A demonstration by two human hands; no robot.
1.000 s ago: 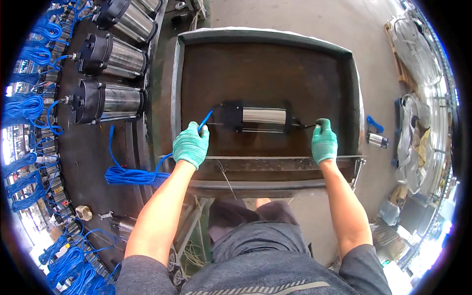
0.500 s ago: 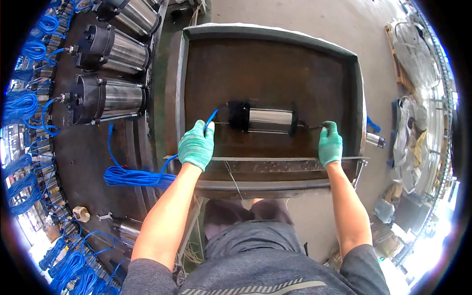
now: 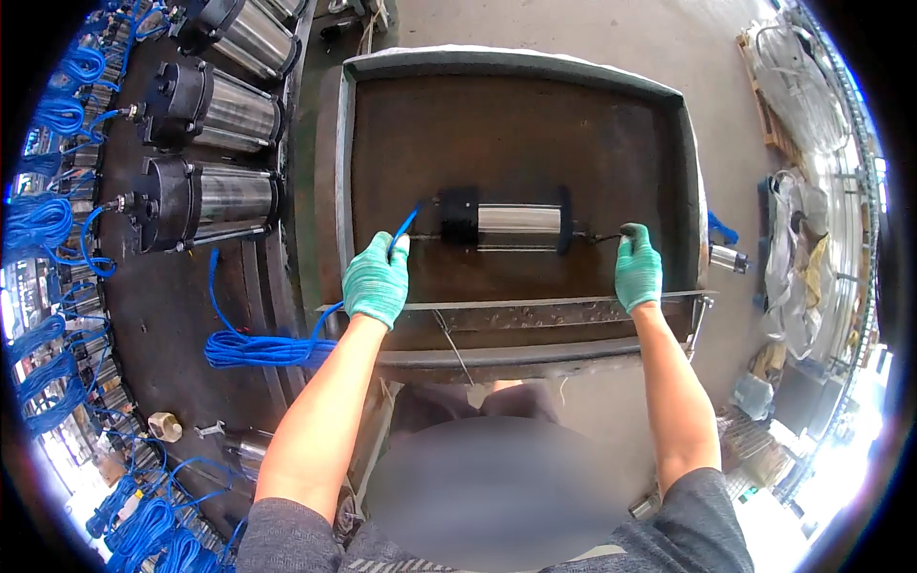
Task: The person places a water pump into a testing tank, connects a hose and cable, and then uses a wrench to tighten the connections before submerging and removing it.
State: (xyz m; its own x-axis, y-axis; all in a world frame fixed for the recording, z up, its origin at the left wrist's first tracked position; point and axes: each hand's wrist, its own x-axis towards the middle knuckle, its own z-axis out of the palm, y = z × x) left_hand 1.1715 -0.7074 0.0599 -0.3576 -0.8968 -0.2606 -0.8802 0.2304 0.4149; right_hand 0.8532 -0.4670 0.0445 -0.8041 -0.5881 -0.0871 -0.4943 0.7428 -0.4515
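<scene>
A steel-and-black cylindrical motor lies level across the inside of a rectangular metal tank. My left hand, in a green knit glove, is closed round a blue cable left of the motor. The cable runs down past my wrist to a tied blue coil outside the tank. At the other end, my right hand, gloved alike, grips a thin dark rod that reaches to the motor's right end. Whether the motor touches the tank's floor is unclear.
Several similar motors with blue cables line the bench at left. A metal bar crosses the tank's near side. On the bench lie a wrench and a pale nut-shaped piece. Plastic-wrapped goods stand at far right.
The motor's right end has come up slightly, so the motor now sits level instead of tilted. Both hands keep their grips. The whole view has shifted a little.
</scene>
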